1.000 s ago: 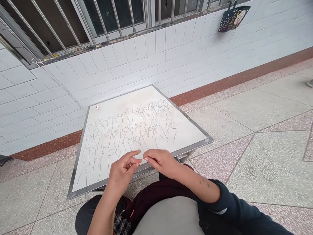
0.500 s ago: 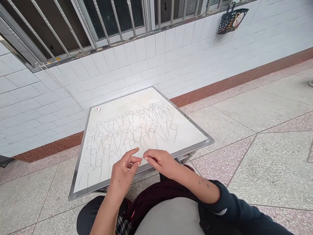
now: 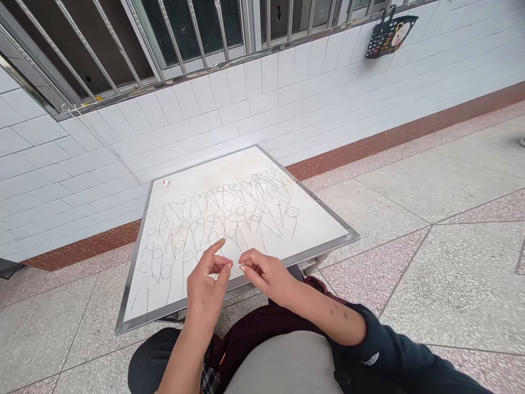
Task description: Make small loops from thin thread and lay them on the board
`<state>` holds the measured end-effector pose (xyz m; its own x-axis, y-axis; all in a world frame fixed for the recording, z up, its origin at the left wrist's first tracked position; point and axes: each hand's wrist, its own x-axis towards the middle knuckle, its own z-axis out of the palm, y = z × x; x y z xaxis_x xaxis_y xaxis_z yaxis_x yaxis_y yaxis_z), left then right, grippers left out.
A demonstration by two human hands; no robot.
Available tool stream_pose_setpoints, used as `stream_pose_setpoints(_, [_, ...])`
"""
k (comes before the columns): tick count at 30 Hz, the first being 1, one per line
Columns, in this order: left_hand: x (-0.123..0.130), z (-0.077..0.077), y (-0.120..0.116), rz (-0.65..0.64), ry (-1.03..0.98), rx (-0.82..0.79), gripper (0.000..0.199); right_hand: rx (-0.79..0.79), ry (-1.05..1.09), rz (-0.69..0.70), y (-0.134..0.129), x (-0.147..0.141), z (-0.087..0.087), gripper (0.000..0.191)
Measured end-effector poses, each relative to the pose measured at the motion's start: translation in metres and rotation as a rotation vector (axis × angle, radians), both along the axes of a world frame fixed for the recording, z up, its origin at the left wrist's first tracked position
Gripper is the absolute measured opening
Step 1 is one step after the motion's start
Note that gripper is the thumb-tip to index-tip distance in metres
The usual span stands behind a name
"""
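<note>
My left hand (image 3: pixel 207 276) is pinched closed above the table's near edge, thumb against a fingertip, index finger raised. Close to its right, my right hand (image 3: pixel 268 274) is also pinched, its fingertips pointing at the left ones. A very thin, pale strand seems to span the small gap between them; its kind is too fine to make out. On the white table (image 3: pixel 315 230) beyond the hands lie several thin, dark looped strands (image 3: pixel 240 211), each a round loop with a long tail, spread in rough rows.
A small white and red object (image 3: pixel 166 183) sits by the table's far left corner. Behind stands a white tiled wall (image 3: pixel 229 109) with a barred window (image 3: pixel 184 38). A dark dotted basket (image 3: pixel 389 37) hangs from the bars at upper right. Speckled floor tiles (image 3: pixel 402 191) surround the table.
My left hand has shifted slightly left, and its raised index finger is more upright. The gap between the two hands' fingertips has widened a little. The looped strands on the table have stayed put.
</note>
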<state>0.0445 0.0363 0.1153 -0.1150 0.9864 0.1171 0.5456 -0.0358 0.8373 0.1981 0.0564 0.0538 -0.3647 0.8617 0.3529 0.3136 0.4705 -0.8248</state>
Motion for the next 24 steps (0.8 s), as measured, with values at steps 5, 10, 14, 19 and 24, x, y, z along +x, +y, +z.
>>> stream_pose_setpoints(5, [0.007, -0.001, -0.001, 0.050, -0.058, 0.056, 0.043, -0.001, 0.038, -0.003, -0.003, -0.005, -0.003, 0.013])
stream_pose_setpoints(10, [0.006, 0.000, 0.000, 0.067, -0.050, 0.076, 0.041, 0.165, -0.021, -0.055, -0.007, -0.012, -0.016, 0.018])
stream_pose_setpoints(14, [0.000, 0.000, 0.004, 0.019, 0.046, 0.063, 0.039, 0.241, -0.063, -0.063, -0.007, -0.014, -0.024, 0.022])
stream_pose_setpoints(19, [-0.010, 0.002, 0.008, -0.114, 0.151, 0.097, 0.038, -0.260, 0.443, 0.112, 0.000, -0.014, -0.016, 0.016])
stream_pose_setpoints(24, [-0.013, 0.007, 0.007, -0.268, 0.178, 0.105, 0.039, -0.809, 0.821, 0.373, 0.007, -0.012, -0.011, 0.021])
